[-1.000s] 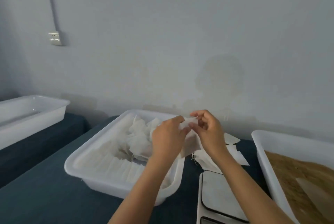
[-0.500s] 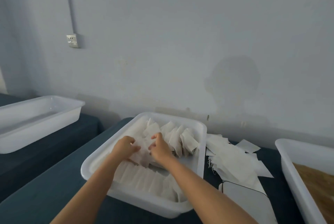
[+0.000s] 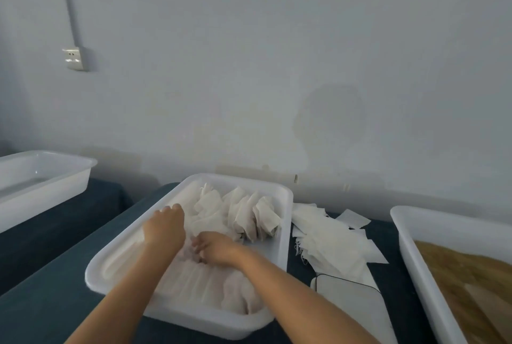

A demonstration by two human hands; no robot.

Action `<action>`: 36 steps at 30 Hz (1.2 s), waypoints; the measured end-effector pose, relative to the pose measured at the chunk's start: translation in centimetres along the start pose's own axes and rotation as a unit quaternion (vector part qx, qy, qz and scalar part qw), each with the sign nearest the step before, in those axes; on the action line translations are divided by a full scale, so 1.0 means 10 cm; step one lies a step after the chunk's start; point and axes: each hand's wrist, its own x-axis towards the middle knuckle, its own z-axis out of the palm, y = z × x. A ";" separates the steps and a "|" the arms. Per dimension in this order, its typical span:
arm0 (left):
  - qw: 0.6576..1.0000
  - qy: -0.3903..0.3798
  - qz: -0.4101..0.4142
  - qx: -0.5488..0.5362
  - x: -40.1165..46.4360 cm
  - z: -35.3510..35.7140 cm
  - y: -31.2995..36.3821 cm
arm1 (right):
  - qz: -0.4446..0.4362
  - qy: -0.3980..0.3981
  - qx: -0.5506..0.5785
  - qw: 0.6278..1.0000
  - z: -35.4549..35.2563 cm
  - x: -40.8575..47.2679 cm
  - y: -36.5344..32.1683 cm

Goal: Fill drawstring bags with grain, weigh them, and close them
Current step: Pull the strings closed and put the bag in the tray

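A white tray point(image 3: 285, 230) in the middle holds several white drawstring bags point(image 3: 249, 213), some standing in rows and some lying flat. Both my hands are down inside it. My left hand point(image 3: 166, 225) lies knuckles-up on the bags at the tray's left-middle, with its fingertips hidden among them. My right hand point(image 3: 214, 249) sits just to the right and nearer me, its fingers curled on a white bag point(image 3: 194, 259) in the row. A pile of flat empty bags point(image 3: 329, 244) lies on the dark cloth right of the tray. The grain tray point(image 3: 410, 235) stands at the far right.
A grey-white scale plate point(image 3: 352, 299) lies between the middle tray and the grain tray, partly under the empty bags. Another white tray point(image 3: 55, 185) stands at the far left on a separate dark surface. The wall runs close behind.
Both hands went from chest height, where they held a bag between them, down and left into the middle tray. The left hand has since slid further back over the bags.
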 end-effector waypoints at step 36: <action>0.886 -0.089 0.106 -0.442 -0.51 0.58 2.69 | 0.215 0.339 -0.098 0.910 -0.74 -1.16 2.16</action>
